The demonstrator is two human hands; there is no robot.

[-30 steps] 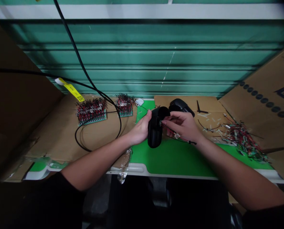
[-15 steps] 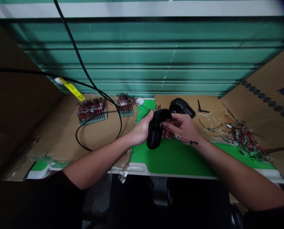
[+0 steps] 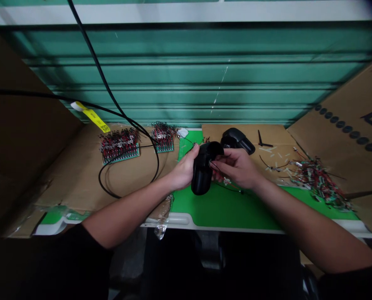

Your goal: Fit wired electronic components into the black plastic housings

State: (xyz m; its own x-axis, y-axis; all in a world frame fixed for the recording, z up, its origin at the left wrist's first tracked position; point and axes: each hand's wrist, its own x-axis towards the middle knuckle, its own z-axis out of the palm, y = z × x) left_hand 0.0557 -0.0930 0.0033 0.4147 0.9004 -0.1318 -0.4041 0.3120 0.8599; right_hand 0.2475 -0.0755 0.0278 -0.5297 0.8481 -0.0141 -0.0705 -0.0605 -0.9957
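Observation:
Over the green mat, my left hand grips a curved black plastic housing by its left side, holding it upright. My right hand is closed at the housing's right edge, its thumb and fingers pinching a thin wire lead. The lead's near end meets the housing; its loose end, with small connectors, dangles below the hand. Exactly what the fingertips press on is hidden. Behind my right hand, a second black housing lies on cardboard.
Two green circuit boards with dense wires stand on cardboard at left, a looped black cable across them. At right lie a tangled pile of wired parts, white slivers and a black angled piece. Cardboard walls flank the table.
The wire lead's loose end has swung from across my right wrist to hang below the hand. The housing is turned slightly, and both hands keep nearly the same places.

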